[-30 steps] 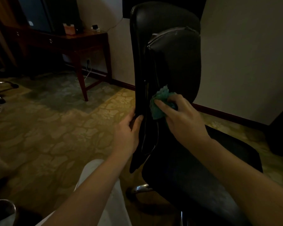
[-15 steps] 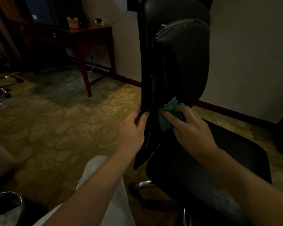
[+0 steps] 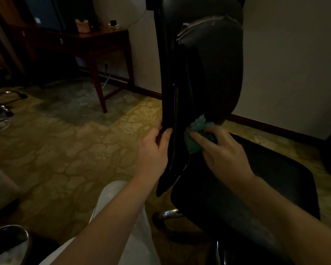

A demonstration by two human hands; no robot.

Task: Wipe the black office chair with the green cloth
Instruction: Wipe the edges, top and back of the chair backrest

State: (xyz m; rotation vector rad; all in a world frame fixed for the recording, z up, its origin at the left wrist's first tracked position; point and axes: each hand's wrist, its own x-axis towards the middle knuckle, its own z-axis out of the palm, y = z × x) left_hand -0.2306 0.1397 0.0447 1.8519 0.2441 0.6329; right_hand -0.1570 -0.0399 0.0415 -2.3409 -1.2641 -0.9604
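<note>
Left hand [image 3: 153, 150] grips the side edge of the black leather office chair [image 3: 208, 73]'s backrest; right hand [image 3: 224, 150] presses the crumpled green cloth [image 3: 195, 138] against the backrest's lower front, just above the seat. Dark wooden tabletop [image 3: 103, 33] behind.

The office chair [image 3: 208, 77] stands in the middle of the carpeted floor [image 3: 69, 150], its backrest upright with the seat [image 3: 266, 188] spreading out to the right and the wall [image 3: 290, 54] right behind it. Low on the backrest, the left hand [image 3: 153, 150] clasps the left edge while the right hand [image 3: 224, 150] presses the cloth [image 3: 194, 138] against it just above the seat. Over at far left the counter [image 3: 96, 37] sits against the wall, small items on its top near the back edge, and a second chair's base [image 3: 6, 100] rests on the floor by the left border.
</note>
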